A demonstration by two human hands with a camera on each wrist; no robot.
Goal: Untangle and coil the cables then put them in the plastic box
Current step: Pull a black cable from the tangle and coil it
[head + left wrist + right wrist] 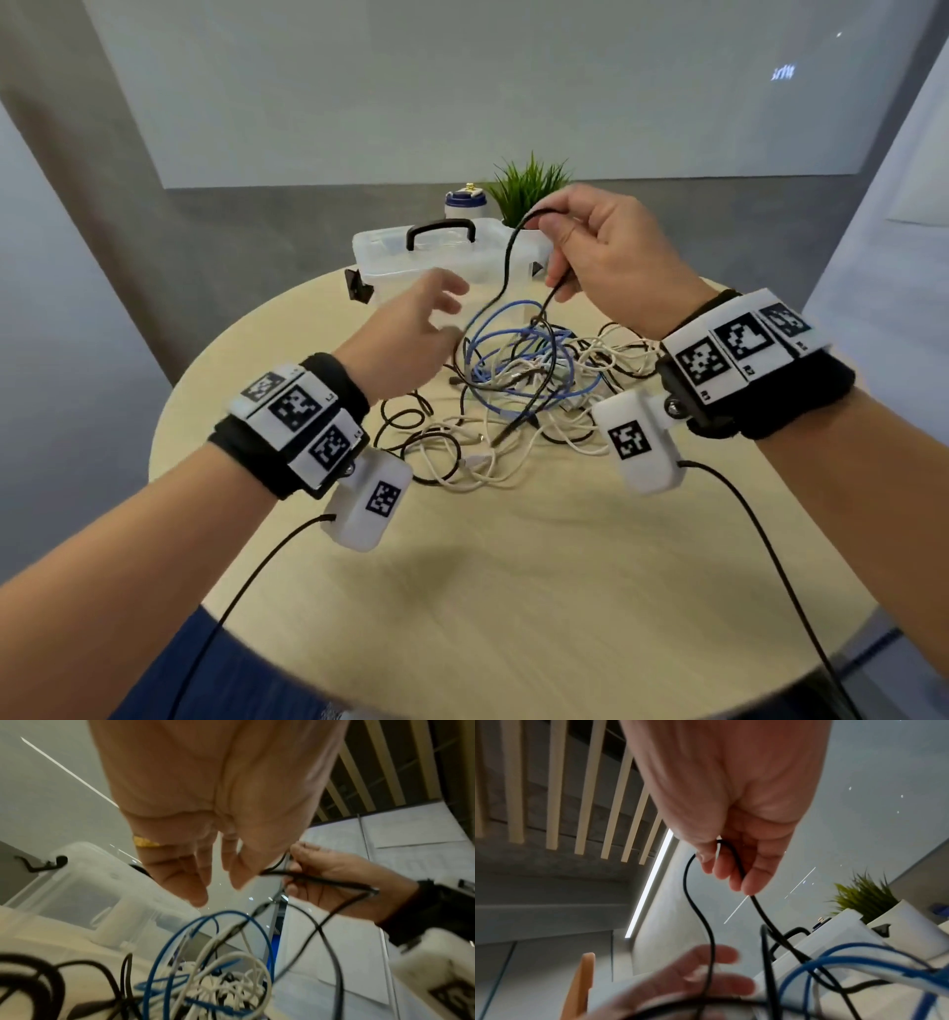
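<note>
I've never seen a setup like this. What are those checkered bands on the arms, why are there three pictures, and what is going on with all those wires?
No machine here: a person works with bare hands. The black-and-white patterned bands are wrist straps, each carrying a small camera. One picture comes from a camera on the head, looking down; the other two look along each hand from the wrists.

On the round wooden table lies a tangle of cables, blue, white and black. Behind it stand a clear plastic box with a black handle and its lid on, a small bottle and a potted plant.

The right hand has lifted a loop of black cable out of the pile, pinched in its fingers. The left hand reaches towards it, fingers spread, holding nothing.
</note>
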